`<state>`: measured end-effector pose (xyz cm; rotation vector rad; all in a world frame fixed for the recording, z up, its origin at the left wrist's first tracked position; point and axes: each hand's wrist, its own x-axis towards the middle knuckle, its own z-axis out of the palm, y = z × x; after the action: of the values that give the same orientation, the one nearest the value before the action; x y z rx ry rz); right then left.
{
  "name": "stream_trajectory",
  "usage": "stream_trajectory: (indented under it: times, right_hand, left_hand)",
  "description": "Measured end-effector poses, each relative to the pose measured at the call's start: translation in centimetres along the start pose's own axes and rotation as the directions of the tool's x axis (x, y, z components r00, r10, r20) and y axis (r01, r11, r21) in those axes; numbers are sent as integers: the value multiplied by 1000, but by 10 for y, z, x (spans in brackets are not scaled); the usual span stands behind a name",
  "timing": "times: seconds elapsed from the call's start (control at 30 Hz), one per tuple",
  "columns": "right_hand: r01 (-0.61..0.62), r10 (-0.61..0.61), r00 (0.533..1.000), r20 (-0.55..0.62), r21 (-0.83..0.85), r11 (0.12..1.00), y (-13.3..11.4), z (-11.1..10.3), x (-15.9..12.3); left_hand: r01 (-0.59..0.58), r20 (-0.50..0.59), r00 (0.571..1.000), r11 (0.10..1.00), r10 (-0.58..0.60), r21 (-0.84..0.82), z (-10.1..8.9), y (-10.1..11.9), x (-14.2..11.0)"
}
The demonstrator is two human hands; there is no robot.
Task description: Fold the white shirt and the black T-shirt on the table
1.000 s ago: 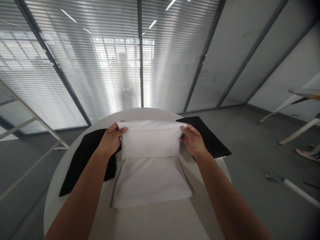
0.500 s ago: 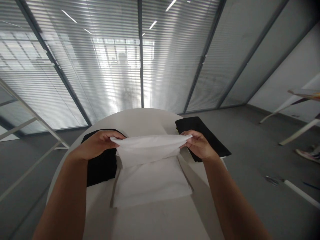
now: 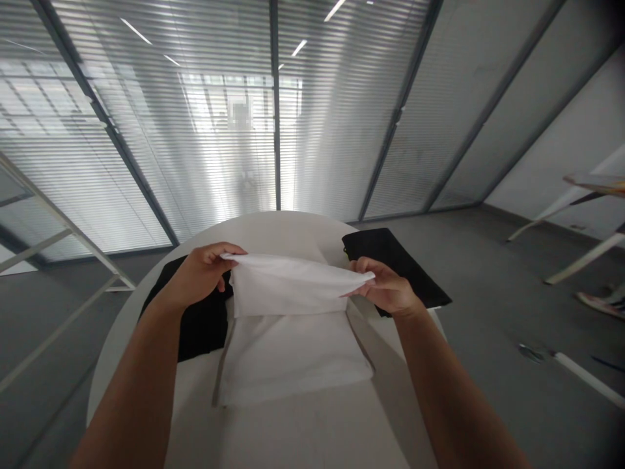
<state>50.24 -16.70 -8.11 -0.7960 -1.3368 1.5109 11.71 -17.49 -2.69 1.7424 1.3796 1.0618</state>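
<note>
White cloth (image 3: 293, 355), folded, lies before you at the middle of a round white table (image 3: 278, 229), its far part raised between your hands. From the left: a pale metal frame (image 3: 73, 228) stands on the floor beside the table. Next, black fabric (image 3: 202, 332) lies flat, partly hidden by your left hand (image 3: 208, 270), which pinches the left end of the cloth's raised edge between thumb and fingers. That edge slopes down across the picture to your right hand (image 3: 385, 283), which grips the other end. Just beyond, a flat black item (image 3: 400, 267) rests at the table's right side.

To handle this well, bring both ends level, since the right looks lower, and pull evenly outward so the sagging band smooths. A light fingertip pinch should crease this thin-looking fabric least; align its sides with the layer lying beneath.
</note>
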Motion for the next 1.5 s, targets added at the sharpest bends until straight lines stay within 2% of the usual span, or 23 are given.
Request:
stream_trajectory:
  times: [0.07,0.13,0.23,0.3,0.4,0.5,0.53,0.57,0.63,0.7,0.73,0.77,0.8,0.87,0.93,1.0,1.07,1.17,1.33,1.43,1.5]
  right_hand:
    - [8,-5,993,114,-28,1000,-2,-2,-3]
    - [8,7,962,273,-56,998,-4,-4,-6]
    - [-59,124,858,499,-144,988,-12,-6,-11]
    - [-125,240,771,589,-230,965,-22,-2,-14]
    - [-167,425,669,609,-434,885,-39,11,-22]
    - [-102,532,632,564,-620,778,-48,24,-36]
    - [-81,543,644,539,-658,749,-49,27,-42]
    - [-64,542,676,500,-692,719,-47,29,-48]
    - [-35,483,800,356,-776,630,-40,34,-58]
    - [-5,305,937,169,-869,495,-29,46,-62]
    - [6,195,976,96,-908,419,-22,56,-62]
    - [13,88,995,47,-937,348,-15,67,-60]
    - [13,4,1000,14,-958,288,-6,79,-56]
    - [25,-100,995,6,-980,198,14,102,-47]
    - [74,-123,991,59,-990,122,37,118,-41]
    - [130,-96,988,123,-989,70,57,123,-39]
    - [137,-71,989,134,-990,41,72,118,-42]
    - [85,-68,994,84,-996,10,82,102,-47]
    - [-73,-97,993,-70,-997,-24,79,76,-51]
    - [-95,-150,984,-92,-995,-14,75,67,-49]
    - [-103,-170,980,-105,-995,21,72,63,-44]
  left_hand:
    - [29,103,994,999,-25,-37,-11,5,-10]
    - [46,191,981,996,-30,-79,-19,8,-24]
    - [59,328,944,998,-46,-30,-23,10,-54]
    - [82,428,898,995,-100,59,-19,9,-77]
    - [135,520,825,971,-221,198,-10,2,-112]
    - [143,536,794,946,-285,291,-10,-7,-140]
    - [140,537,793,943,-289,302,-12,-8,-146]
    - [135,529,799,942,-286,306,-14,-8,-149]
    - [122,472,843,946,-259,301,-14,-4,-148]
    - [62,353,920,950,-174,307,-3,4,-135]
    - [9,287,952,946,-108,324,8,7,-126]
    - [-68,242,970,932,-22,355,21,8,-115]
    - [-148,217,974,908,65,392,36,8,-104]
    - [-213,184,973,841,138,498,67,-2,-86]
    - [-210,163,977,771,139,601,93,-18,-76]
    - [-195,152,980,723,126,663,107,-36,-74]
    - [-191,158,981,700,113,688,110,-48,-76]
    - [-186,164,982,694,98,696,106,-53,-80]
    - [-151,128,988,660,83,736,103,-46,-80]
    - [-100,92,995,611,45,786,102,-47,-76]
    - [-91,107,994,610,10,787,97,-50,-70]
